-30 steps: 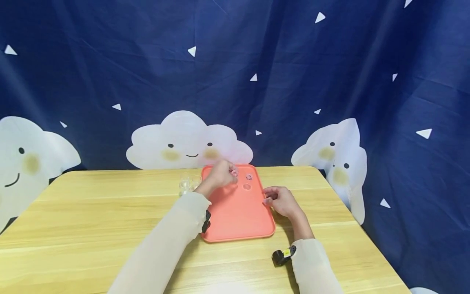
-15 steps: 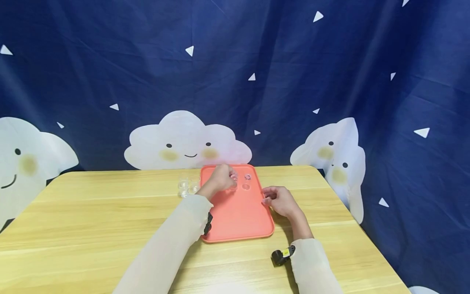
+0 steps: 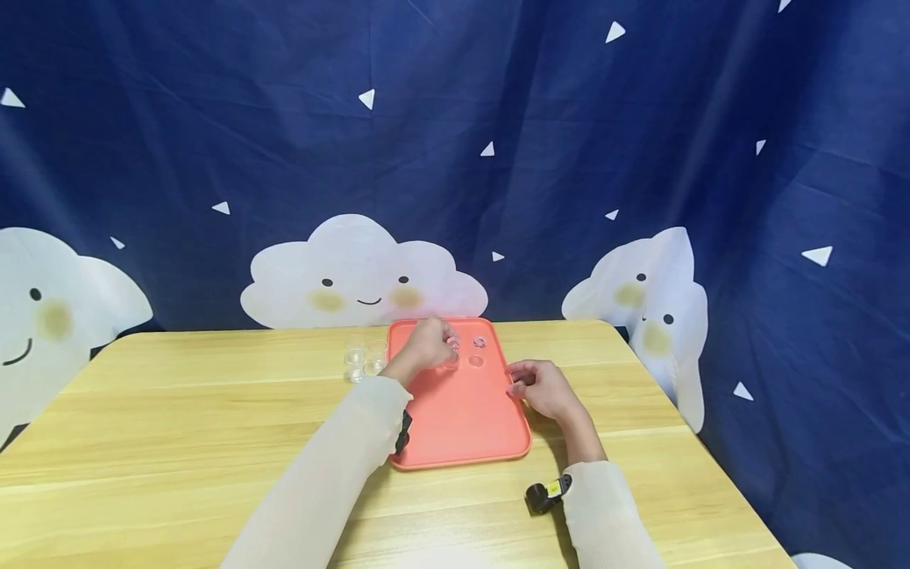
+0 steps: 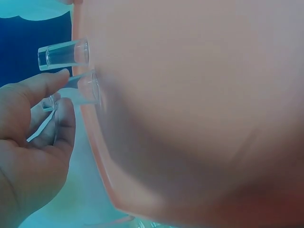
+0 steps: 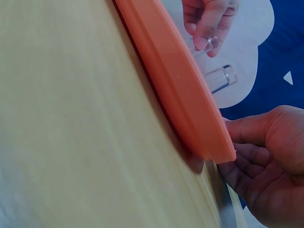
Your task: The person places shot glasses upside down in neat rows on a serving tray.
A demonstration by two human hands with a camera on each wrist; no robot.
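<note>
Glass (image 4: 87, 89) | pinched in left hand (image 3: 430, 344) | second glass (image 4: 66, 55) beside | tray (image 3: 465, 423) beneath

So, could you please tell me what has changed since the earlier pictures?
The left hand has come down a little, lowering its held glass toward the tray without letting go. The right hand stays at the tray's right edge; the tray's other glass and the glasses on the table have not moved.

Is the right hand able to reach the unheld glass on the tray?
Probably yes: the right hand is at the tray's edge, that glass stands nearby, and nothing tall shows between them.
</note>
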